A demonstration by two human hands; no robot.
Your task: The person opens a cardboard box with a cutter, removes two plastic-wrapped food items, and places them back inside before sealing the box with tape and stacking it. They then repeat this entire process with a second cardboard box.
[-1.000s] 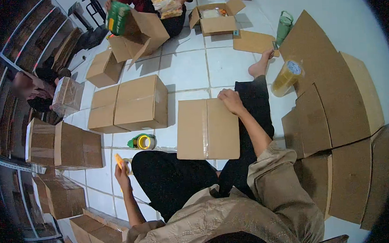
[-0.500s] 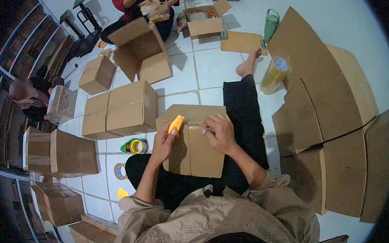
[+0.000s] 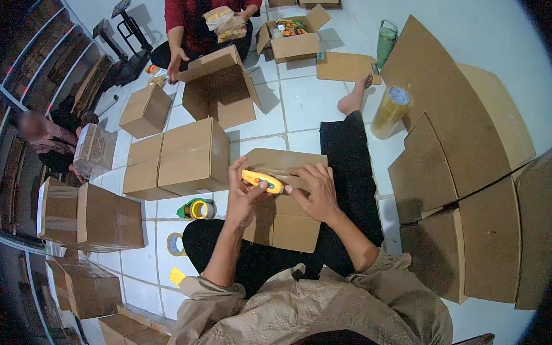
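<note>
In the head view my left hand point(image 3: 243, 198) is closed around a yellow box cutter point(image 3: 263, 181), its thumb on the cutter's side. The cutter points right, over a cardboard box point(image 3: 288, 225) that rests in my lap. My right hand point(image 3: 316, 192) lies over the box's upper right part with its fingers stretched out. One of its fingertips is right at the cutter's front end. A strip of shiny tape shows along the box's upper part, partly hidden by my hands.
Left of my knee lie a green tape dispenser point(image 3: 197, 208) and a tape roll point(image 3: 175, 244). Closed boxes point(image 3: 191, 153) stand ahead. Stacked tape rolls point(image 3: 390, 111) and cardboard sheets point(image 3: 467, 119) are at right. One person point(image 3: 214, 13) sits beyond an open box point(image 3: 219, 91); another point(image 3: 53, 143) sits at left.
My left hand has turned the box cutter from upright to pointing right and brought it toward my right hand, whose fingers have uncurled. The person ahead has reached one hand down toward the open box.
</note>
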